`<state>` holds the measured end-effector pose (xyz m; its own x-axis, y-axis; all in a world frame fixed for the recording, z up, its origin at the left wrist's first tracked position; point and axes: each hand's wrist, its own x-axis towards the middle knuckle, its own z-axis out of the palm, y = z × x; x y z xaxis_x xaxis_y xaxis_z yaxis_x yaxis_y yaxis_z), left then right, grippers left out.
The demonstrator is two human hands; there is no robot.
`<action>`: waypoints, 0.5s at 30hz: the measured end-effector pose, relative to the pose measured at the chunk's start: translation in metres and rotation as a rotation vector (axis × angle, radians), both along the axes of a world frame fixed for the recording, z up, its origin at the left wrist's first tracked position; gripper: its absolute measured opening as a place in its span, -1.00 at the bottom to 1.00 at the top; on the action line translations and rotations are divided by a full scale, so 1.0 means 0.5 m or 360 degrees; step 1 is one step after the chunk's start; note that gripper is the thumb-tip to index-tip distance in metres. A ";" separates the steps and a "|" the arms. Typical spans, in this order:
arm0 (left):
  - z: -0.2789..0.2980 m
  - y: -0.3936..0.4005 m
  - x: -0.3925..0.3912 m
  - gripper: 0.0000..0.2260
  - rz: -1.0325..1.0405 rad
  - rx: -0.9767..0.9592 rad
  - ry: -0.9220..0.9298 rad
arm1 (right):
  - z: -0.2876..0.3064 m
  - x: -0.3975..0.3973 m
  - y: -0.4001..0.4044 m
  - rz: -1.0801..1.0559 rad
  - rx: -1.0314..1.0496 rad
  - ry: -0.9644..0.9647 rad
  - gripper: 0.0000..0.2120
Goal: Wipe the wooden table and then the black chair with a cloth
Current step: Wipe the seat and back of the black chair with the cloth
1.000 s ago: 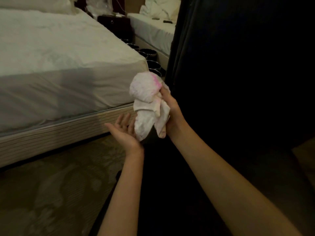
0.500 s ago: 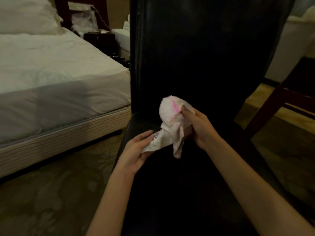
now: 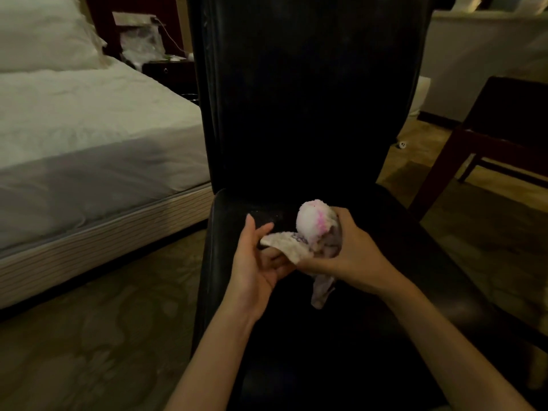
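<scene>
Both hands hold a white cloth with pink marks above the seat of the black chair, whose tall back rises behind them. The right hand grips the bunched part, fingers curled round it, while the left hand, palm turned up, pinches a loose flap drawn out to the left. A bed with white sheets stands left of the chair, and a dark wooden surface stands on the right.
</scene>
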<state>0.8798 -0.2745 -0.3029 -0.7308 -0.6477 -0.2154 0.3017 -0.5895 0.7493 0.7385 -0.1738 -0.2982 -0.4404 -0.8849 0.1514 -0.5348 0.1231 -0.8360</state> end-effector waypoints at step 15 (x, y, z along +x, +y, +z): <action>-0.159 -0.156 -0.011 -0.59 0.0562 -0.1580 -0.1784 | -0.009 -0.212 -0.171 -0.0600 0.0174 0.0992 -0.62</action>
<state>0.8742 -0.3527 -0.3823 -0.2765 -0.9579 0.0769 -0.6547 0.2463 0.7146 0.6325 -0.2594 -0.3027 -0.5787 -0.7149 0.3926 -0.8116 0.4578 -0.3629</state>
